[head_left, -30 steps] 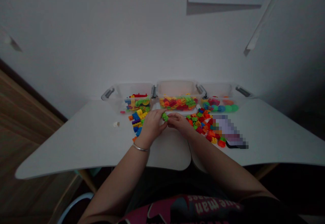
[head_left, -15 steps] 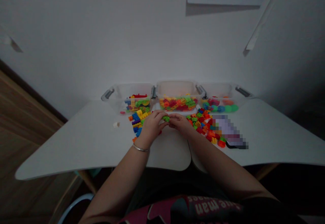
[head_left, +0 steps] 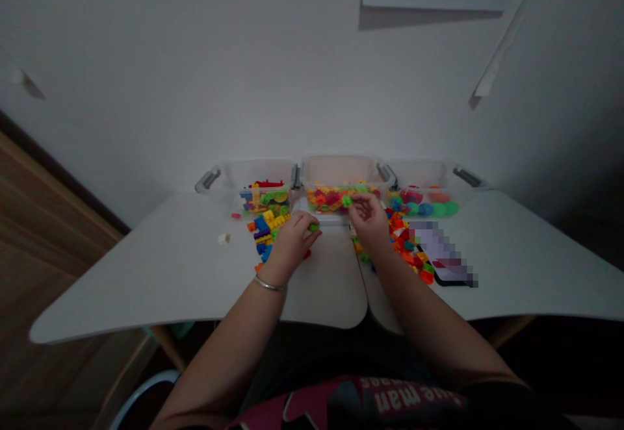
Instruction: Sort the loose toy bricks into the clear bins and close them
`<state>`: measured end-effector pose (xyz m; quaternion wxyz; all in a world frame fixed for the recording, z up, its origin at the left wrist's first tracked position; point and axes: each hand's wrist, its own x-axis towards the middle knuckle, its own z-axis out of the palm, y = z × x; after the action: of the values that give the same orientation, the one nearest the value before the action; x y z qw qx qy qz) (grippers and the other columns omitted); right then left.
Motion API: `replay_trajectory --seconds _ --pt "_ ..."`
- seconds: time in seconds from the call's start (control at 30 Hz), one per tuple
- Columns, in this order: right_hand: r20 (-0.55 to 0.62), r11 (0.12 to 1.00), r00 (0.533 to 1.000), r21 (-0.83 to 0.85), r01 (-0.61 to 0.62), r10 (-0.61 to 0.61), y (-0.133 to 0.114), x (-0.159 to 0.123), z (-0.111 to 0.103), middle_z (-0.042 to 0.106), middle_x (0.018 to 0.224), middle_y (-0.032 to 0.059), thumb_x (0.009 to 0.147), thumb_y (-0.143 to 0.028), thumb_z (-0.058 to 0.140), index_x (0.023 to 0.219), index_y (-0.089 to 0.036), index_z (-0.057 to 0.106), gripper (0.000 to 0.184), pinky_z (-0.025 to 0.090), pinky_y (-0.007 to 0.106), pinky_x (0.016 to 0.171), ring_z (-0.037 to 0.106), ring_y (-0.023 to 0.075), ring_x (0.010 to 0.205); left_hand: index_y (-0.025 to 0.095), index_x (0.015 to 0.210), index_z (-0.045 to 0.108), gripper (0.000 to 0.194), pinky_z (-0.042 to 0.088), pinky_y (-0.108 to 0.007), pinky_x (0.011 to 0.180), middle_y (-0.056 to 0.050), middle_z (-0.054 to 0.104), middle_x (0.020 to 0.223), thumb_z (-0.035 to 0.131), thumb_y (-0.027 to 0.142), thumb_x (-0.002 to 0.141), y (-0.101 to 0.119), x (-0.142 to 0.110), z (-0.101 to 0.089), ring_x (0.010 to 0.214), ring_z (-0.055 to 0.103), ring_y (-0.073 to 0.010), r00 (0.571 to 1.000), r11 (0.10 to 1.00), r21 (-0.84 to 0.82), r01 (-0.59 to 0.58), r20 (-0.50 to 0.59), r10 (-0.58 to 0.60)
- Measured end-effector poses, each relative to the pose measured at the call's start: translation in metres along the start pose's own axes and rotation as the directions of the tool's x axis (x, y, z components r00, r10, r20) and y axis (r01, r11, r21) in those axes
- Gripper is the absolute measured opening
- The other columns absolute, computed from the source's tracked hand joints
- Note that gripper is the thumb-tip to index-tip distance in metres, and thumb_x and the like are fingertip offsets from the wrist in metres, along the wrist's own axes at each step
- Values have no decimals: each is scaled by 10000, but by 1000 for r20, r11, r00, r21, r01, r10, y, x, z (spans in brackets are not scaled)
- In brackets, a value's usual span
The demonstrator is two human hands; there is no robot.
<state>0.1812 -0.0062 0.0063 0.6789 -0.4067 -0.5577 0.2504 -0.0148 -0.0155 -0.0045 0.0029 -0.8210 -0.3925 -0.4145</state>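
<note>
Left hand (head_left: pixel 294 238) pinched on green piece (head_left: pixel 314 227), partly hidden, right hand (head_left: pixel 371 221) at that piece's 2 o'clock, fingertips closed on green brick (head_left: pixel 346 201), clear bin (head_left: pixel 338 169) at right hand's 11 o'clock

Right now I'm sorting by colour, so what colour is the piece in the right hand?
The piece is bright green, clearest in the head view.

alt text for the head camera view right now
A person's left hand holds a green block at a white table; the right hand holds another green piece near the middle of three clear bins. Loose colourful blocks lie beside each hand.
</note>
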Motion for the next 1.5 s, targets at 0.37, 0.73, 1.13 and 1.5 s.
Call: replay_trajectory --seconds 0.37,0.73,1.13,1.5 --pt "214 695 902 -579 426 -374 -10 53 -19 743 1073 97 860 -178 460 996 -198 710 285 486 466 1024 674 236 1036 203 1007 597 142 520 -341 883 -51 619 1023 649 183 876 4 -1 -3 985 613 -192 999 1000 22 15 51 -16" --pt "369 563 869 -662 494 -329 0 39 -11 648 1289 146 837 -219 512 1243 -146 611 424 264 535 1184 545 281 1271 203 996 592 149 525 -344 877 -48 615 1007 653 165 866 1 0 -1 973 612 -192 1000 1000 -15 2 29 -1" --pt "325 670 866 -549 500 -380 -7 8 7 639 1308 106 856 -209 497 1222 -202 597 380 250 548 1185 500 275 1320 198 1113 560 361 537 -372 849 -53 668 974 736 207 798 -4 0 2 934 650 -219 993 992 66 107 -64 -103" --pt "349 844 909 -393 364 -229 -22 -36 27 683 1185 103 844 -230 528 1037 -232 601 207 441 468 998 610 267 1130 182 1145 571 339 528 -353 863 -74 671 1044 671 150 823 -1 0 0 972 640 -212 998 997 58 55 -47 -53"
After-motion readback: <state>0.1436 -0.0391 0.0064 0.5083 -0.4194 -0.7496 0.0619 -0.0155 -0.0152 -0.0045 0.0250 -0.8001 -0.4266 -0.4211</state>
